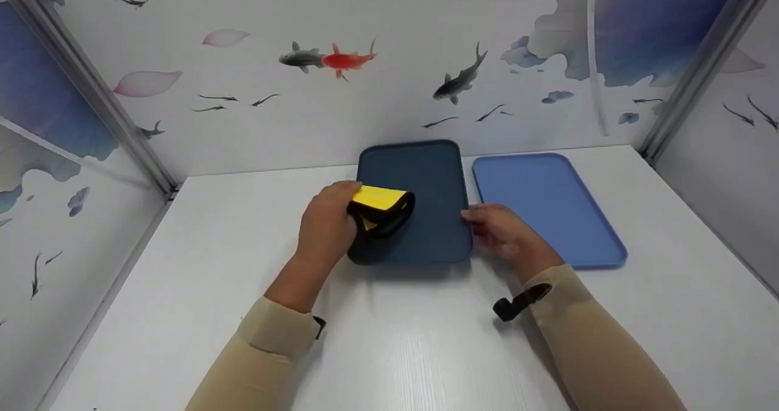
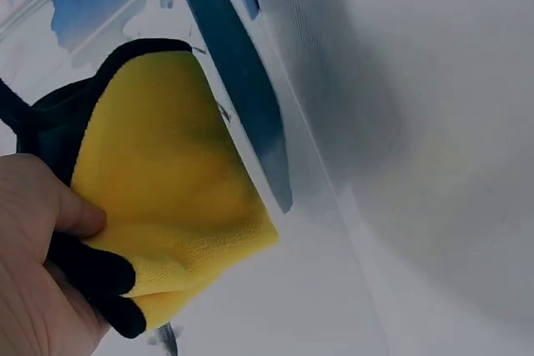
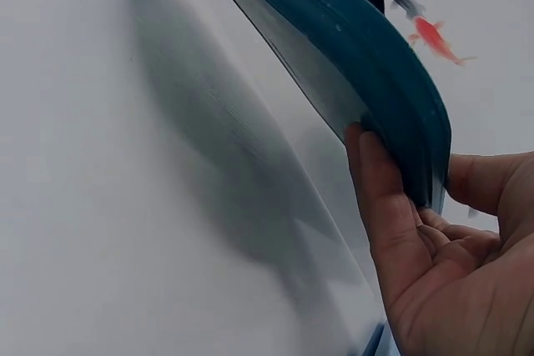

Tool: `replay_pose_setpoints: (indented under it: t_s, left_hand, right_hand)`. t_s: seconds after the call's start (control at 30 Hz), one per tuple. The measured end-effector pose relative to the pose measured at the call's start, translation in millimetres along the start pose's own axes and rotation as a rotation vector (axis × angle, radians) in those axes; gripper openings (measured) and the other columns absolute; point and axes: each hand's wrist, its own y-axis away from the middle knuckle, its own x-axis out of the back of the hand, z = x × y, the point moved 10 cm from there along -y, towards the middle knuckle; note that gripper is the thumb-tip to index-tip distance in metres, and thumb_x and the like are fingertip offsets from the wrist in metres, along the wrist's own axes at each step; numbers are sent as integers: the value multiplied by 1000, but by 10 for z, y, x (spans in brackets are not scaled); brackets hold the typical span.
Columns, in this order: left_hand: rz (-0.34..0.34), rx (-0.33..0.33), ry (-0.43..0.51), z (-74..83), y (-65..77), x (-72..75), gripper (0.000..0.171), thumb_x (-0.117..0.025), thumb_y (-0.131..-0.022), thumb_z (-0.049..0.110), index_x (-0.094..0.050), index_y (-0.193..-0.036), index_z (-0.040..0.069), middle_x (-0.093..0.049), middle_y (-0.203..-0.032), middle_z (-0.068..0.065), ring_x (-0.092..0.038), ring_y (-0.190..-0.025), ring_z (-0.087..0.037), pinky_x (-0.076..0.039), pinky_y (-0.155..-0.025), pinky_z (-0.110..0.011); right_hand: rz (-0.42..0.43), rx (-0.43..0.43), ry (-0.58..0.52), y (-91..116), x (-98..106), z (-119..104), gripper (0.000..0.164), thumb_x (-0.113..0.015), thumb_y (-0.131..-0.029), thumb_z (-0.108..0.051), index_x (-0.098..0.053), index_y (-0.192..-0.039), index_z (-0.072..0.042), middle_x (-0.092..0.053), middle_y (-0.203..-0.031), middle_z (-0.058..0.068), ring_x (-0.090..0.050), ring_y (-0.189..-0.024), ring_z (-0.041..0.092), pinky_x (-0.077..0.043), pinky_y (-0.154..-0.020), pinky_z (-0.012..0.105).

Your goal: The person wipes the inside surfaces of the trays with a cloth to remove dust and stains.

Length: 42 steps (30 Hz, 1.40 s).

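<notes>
My left hand [image 1: 328, 219] grips a folded yellow cloth [image 1: 380, 198] with black edging. In the left wrist view the thumb presses on the yellow face of the cloth [image 2: 175, 172]. The cloth overlaps the left part of a dark teal tray [image 1: 420, 173] in the head view. My right hand [image 1: 502, 231] pinches that tray by its right edge, thumb on top and fingers underneath. From the right wrist, the teal tray [image 3: 359, 47] appears lifted and tilted, its shadow falling on the white table below.
A blue tray [image 1: 541, 204] lies flat on the white table [image 1: 389, 350], right of the teal one. A white back wall [image 1: 389, 112] painted with fish stands behind. Metal posts [image 1: 700, 64] mark the corners of the side panels.
</notes>
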Motion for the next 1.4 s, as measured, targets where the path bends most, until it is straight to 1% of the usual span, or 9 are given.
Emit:
replay_pose_setpoints:
  t_s: [0.17,0.23,0.4,0.5,0.67,0.9,1.1,1.27,1.4]
  left_hand:
    - [-30,-49,-22,81,60,-138,43,-67,-92,-7,-70,-131,8,-72,-132,-9,-68,-123,-28,-54,-110,-43]
    - [-76,-70,-40,98,107,-207,43,-68,-91,-6,-70,-131,8,-72,-132,-9,-68,-123,-28,-54,-110,-42]
    - [-239,-97,-105,96,257,-365,45,-72,-91,-3,-69,-134,9,-69,-135,-9,-66,-125,-27,-51,-113,-40]
    - [-293,-108,-131,102,314,-410,43,-73,-92,0,-68,-134,7,-69,-135,-9,-65,-125,-26,-50,-114,-39]
    - [-348,-88,-132,119,346,-455,38,-73,-93,5,-66,-130,7,-71,-129,-9,-67,-117,-25,-53,-111,-39]
    - [-365,-125,-118,240,329,-474,32,-75,-92,8,-73,-125,7,-72,-125,-7,-65,-117,-23,-54,-109,-36]
    - [-385,-137,-96,324,315,-523,32,-77,-93,12,-75,-125,9,-70,-118,-5,-62,-109,-21,-55,-105,-32]
    - [-378,-128,-42,412,307,-549,32,-76,-95,15,-73,-126,9,-72,-120,-4,-65,-110,-19,-56,-105,-33]
    - [-397,-137,-1,535,314,-615,31,-74,-97,21,-73,-126,10,-73,-120,-3,-66,-112,-19,-55,-105,-33]
  right_hand:
    - [-20,9,-25,13,-42,-33,18,-61,-104,-16,-68,-117,-6,-73,-93,-1,-70,-86,13,-60,-79,27]
    - [-16,8,-33,13,-39,-36,18,-62,-104,-16,-67,-118,-6,-73,-93,-1,-70,-86,13,-60,-79,27]
    - [-2,21,-47,26,-32,-68,12,-62,-104,-17,-69,-111,-9,-72,-92,-2,-69,-87,12,-60,-79,26]
    - [6,37,-49,35,-25,-97,11,-62,-104,-16,-71,-102,-11,-72,-89,-2,-69,-83,11,-60,-76,26]
    - [-5,52,-66,44,-26,-118,12,-61,-104,-14,-70,-96,-12,-72,-85,-3,-68,-80,10,-59,-74,25]
    - [-8,61,-68,69,-17,-124,9,-60,-105,-14,-68,-107,-12,-72,-84,-4,-68,-80,9,-58,-75,23]
    - [10,69,-92,71,-11,-136,12,-61,-104,-13,-72,-98,-14,-72,-84,-4,-67,-80,9,-57,-74,23]
    - [14,74,-98,65,-8,-141,15,-62,-104,-15,-74,-94,-15,-72,-84,-3,-67,-80,10,-57,-74,24]
    - [17,61,-104,69,-11,-134,15,-63,-104,-16,-75,-95,-13,-75,-86,-2,-68,-81,11,-59,-76,25]
